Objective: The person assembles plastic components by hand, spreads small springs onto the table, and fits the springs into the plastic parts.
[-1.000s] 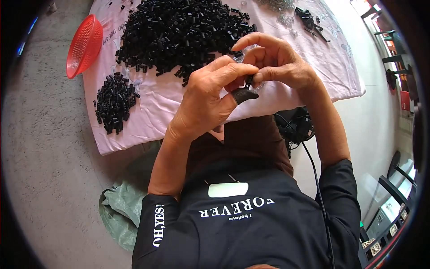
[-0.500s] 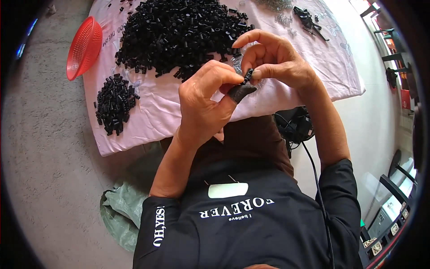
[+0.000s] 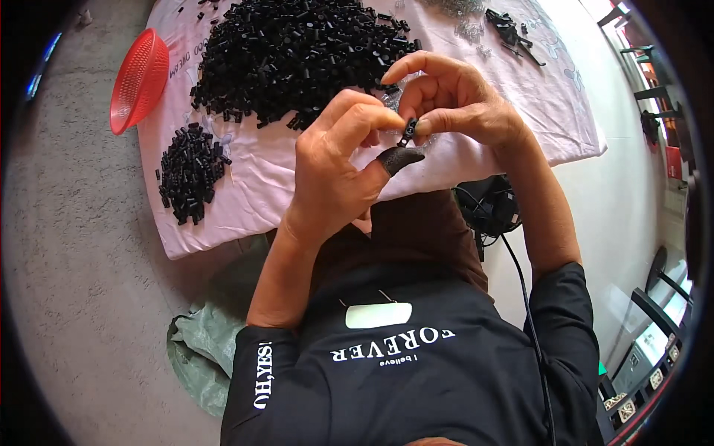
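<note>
My right hand (image 3: 461, 104) pinches a small black plastic piece (image 3: 410, 131) between thumb and fingertips, and its index finger arches away above. Round holes show in the piece's face. My left hand (image 3: 342, 152) is just to the left, its index fingertip at the piece's edge; whether it touches cannot be made out. A black finger cover (image 3: 400, 159) sits on my left thumb, which stands apart below the piece. Beyond my hands lies a big heap of black plastic parts (image 3: 290, 59). A smaller pile of black cylinders (image 3: 191, 172) lies at the left.
A red perforated basket (image 3: 141, 82) leans at the table's left edge. Pink cloth (image 3: 260, 171) covers the table. Shiny clear or metallic bits (image 3: 467, 30) and another black cluster (image 3: 512, 33) lie at the far right. A green sack (image 3: 204, 349) rests on the floor.
My left thumb and index finger have spread apart and drawn slightly off the black plastic piece. The piece has tilted more upright in my right hand, showing its holes.
</note>
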The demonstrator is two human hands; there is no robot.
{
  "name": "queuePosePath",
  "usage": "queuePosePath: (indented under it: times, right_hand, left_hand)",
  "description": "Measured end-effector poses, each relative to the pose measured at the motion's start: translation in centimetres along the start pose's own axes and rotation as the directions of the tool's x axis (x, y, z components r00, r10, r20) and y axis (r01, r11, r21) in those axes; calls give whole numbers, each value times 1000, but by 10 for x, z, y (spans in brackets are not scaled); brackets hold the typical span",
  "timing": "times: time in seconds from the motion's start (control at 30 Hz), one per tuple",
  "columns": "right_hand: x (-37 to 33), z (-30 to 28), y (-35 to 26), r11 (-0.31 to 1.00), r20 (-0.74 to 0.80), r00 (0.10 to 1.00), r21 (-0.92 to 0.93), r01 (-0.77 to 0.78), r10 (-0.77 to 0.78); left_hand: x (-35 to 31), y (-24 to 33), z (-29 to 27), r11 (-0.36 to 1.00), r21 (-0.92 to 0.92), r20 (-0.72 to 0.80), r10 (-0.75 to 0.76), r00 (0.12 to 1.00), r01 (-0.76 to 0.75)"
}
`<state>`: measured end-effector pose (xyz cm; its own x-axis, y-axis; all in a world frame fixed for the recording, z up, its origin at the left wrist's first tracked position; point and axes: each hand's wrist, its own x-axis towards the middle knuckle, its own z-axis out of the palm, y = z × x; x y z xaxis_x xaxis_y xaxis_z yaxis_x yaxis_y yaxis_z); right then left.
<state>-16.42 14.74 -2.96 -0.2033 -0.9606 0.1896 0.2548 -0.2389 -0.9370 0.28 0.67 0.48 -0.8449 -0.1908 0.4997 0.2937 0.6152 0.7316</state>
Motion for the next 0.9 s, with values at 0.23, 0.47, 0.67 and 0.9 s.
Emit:
queuePosePath:
  times: [0.23, 0.47, 0.67, 0.9]
  right_hand:
    - [0, 5, -3, 998, 43, 998, 26, -55, 54]
    - [2, 9, -5, 995, -21, 995, 21, -99, 99]
    - [1, 5, -4, 990, -30, 991, 62, -129, 131]
    - [0, 2, -1, 995, -19, 997, 62, -77, 79]
  left_hand:
    - [15, 2, -13, 997, 78, 226, -6, 974, -12]
    - [17, 1, -13, 994, 107, 273, 0, 962, -30]
    - [18, 1, -8, 991, 120, 253, 25, 967, -57]
    - [19, -2, -3, 996, 81, 218, 20, 976, -39]
